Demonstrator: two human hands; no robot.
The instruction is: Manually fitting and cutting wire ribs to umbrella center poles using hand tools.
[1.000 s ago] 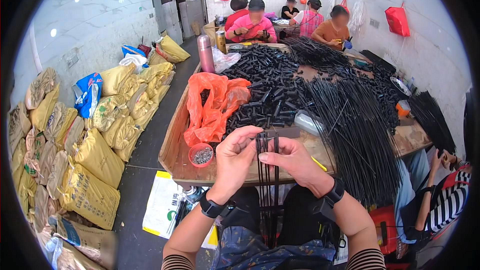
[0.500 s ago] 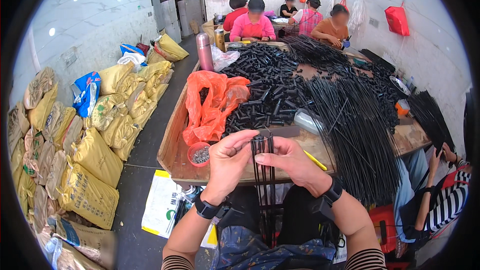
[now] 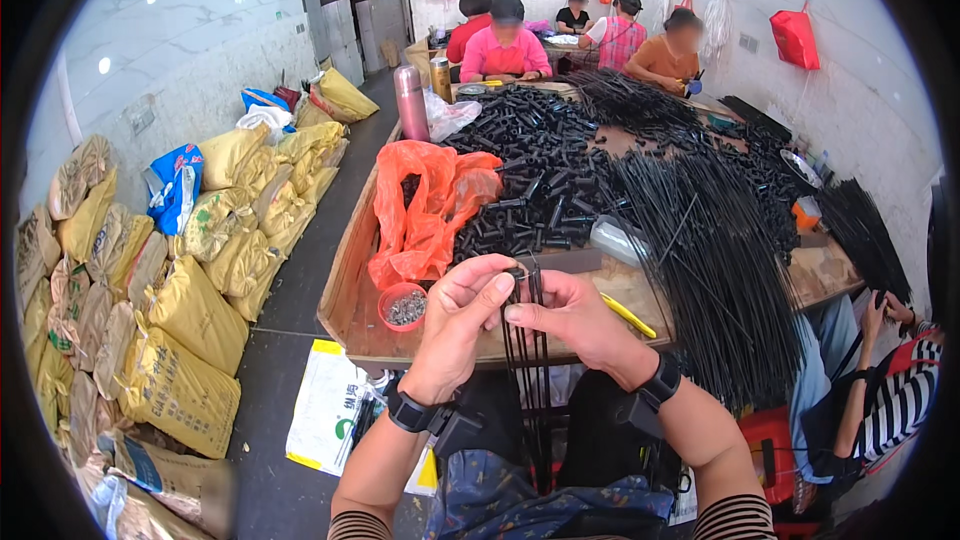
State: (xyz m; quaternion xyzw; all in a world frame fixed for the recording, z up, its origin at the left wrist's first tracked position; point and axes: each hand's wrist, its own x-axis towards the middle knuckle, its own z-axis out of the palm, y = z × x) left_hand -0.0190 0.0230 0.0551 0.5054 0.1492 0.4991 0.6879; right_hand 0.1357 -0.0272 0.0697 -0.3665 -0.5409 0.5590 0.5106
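Observation:
My left hand (image 3: 462,325) and my right hand (image 3: 580,325) meet at the table's near edge. Between them hangs a bundle of long thin black rods (image 3: 530,375), upright, with its lower ends down by my lap. The left thumb and fingers pinch the top ends, where a small dark piece shows too small to name. My right thumb lies across the rods just below, its fingers closed behind them. Left of my hands stands a small red bowl (image 3: 386,312) of tiny metal pieces. A yellow-handled tool (image 3: 628,316) lies to the right.
Short black tube-like parts (image 3: 530,180) heap the wooden table (image 3: 350,280), beside an orange plastic bag (image 3: 415,210). A large sheaf of black rods (image 3: 700,290) overhangs the right edge. Yellow sacks (image 3: 180,380) line the left. Several people sit around; a striped sleeve (image 3: 900,400) is near right.
My left thumb has moved up onto the rods' top ends, and the left fingers have shifted there. My right hand keeps its hold, and the rods have spread slightly.

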